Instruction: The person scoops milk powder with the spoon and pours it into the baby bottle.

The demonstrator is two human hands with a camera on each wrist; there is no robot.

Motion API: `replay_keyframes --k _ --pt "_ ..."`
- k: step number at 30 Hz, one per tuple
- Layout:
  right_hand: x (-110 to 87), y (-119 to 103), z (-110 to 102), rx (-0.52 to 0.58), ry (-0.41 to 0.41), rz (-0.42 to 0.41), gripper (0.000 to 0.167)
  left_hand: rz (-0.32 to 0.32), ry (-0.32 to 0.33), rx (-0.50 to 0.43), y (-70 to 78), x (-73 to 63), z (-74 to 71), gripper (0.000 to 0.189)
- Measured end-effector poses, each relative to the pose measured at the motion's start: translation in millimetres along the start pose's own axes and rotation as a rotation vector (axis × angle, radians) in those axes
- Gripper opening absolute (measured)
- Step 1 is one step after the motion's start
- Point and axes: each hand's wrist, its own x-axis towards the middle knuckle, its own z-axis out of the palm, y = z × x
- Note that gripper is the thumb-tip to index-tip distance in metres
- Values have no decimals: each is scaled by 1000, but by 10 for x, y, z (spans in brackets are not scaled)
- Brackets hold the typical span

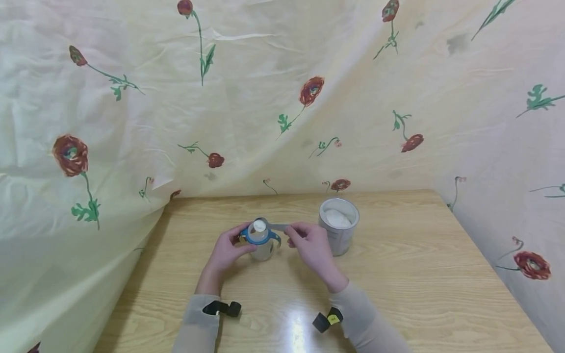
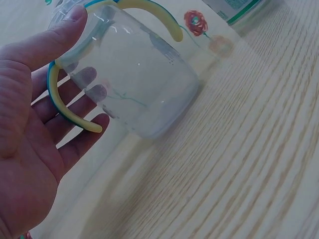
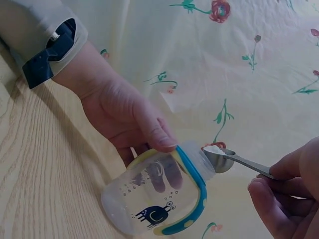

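Note:
A clear baby bottle [image 3: 149, 191] with a blue-and-yellow two-handled collar stands on the table, its neck uncapped. My left hand [image 1: 228, 248] holds it from the left, thumb at the collar and fingers behind the body, as the left wrist view shows. In my right hand [image 1: 312, 243], thumb and fingers pinch the handle of a grey measuring scoop [image 3: 222, 160]. White powder [image 3: 214, 149] lies in the scoop's bowl, which is right at the bottle's mouth. Just beyond the right hand is an open tin [image 1: 339, 238] of white powder.
The wood-grain table [image 1: 419, 274] runs back to a cream curtain [image 1: 256, 98] with printed red flowers, which also hangs along the left and right sides. Dark camera bands [image 1: 222, 308] sit on both sleeved wrists.

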Motion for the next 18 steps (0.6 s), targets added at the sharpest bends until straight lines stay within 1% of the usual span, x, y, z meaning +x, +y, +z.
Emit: replay_keyframes --k 3,9,11,18 --pt "-18 -6 -4 -61 0 -61 16 17 -6 5 -13 4 -5 63" --pt "-30 24 25 -179 -2 -246 13 21 2 16 -28 4 -4 63" --pt "-32 28 40 -220 4 -293 12 20 3 22 -26 2 -2 63" --pt "-50 36 92 -320 39 -375 8 45 -6 33 -32 0 0 62"
